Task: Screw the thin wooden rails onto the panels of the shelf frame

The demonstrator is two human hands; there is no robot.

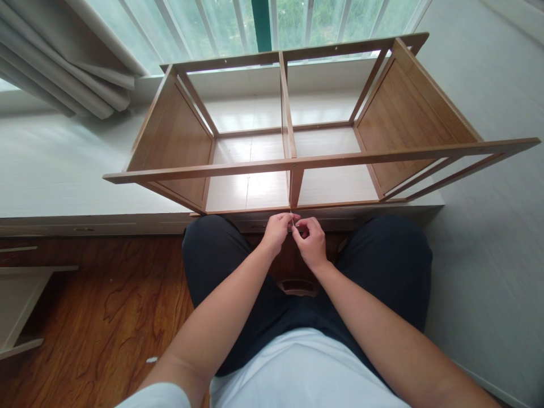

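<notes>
Both hands meet at the centre of the view, just below the near edge of a wooden shelf frame (pixel 293 164). The left hand (pixel 276 231) and the right hand (pixel 311 242) are curled with fingertips pinched together around a small thin metal piece (pixel 292 222), which looks like a screw or pin, though it is too small to tell for sure. It sits between the fingertips, right under the bottom end of the frame's middle upright, close to touching the wood.

The frame is made of slim, square-edged bars in a warm, light-brown wood with a smooth finish. It lies on its side across a pale, glossy window ledge (pixel 63 170), its open face turned upward. A central divider splits it into two open bays, and flat wood-grain panels close each end. A long front rail runs across the whole width and sticks out past the right end panel.

Bare forearms reach forward from white short sleeves. The person sits with knees apart in dark, soft trousers (pixel 221 255), close against the ledge. Below lies a reddish-brown floor (pixel 106 317) with bold swirling grain and a polished sheen. A small brown slotted object (pixel 298 286) rests between the knees. Behind the frame is a window with white vertical bars (pixel 238 22), and a grey pleated curtain (pixel 63 73) hangs at the upper left. A white wall fills the right side.
</notes>
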